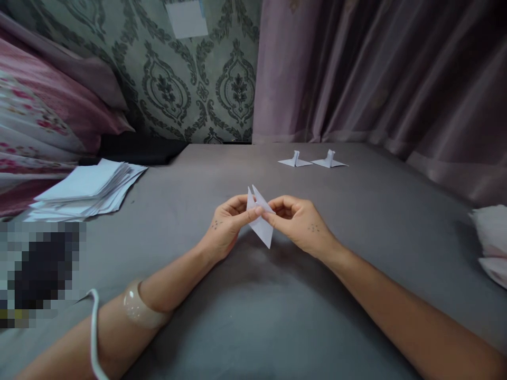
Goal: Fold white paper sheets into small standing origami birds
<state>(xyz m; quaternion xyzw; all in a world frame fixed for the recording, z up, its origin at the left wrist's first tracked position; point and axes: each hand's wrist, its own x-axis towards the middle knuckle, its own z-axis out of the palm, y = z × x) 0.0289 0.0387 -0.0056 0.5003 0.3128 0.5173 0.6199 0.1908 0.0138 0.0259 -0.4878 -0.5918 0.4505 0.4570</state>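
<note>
A white folded paper (261, 228) is held up between my two hands, over the middle of the grey surface. Two narrow points stick up at its top, and its lower end tapers to one point. My left hand (227, 224) pinches its left side, the thumb lying across the front. From the right, my right hand (303, 221) grips the upper right edge between thumb and fingers. Both thumbs nearly meet on the paper. The fingers behind it are partly hidden.
Two folded paper figures (295, 159) stand at the far right of the grey cloth surface (206, 177). A stack of white sheets (83, 184) lies at the left. A white cable (94, 332) crosses my left forearm. Curtains (336, 74) hang at the back right.
</note>
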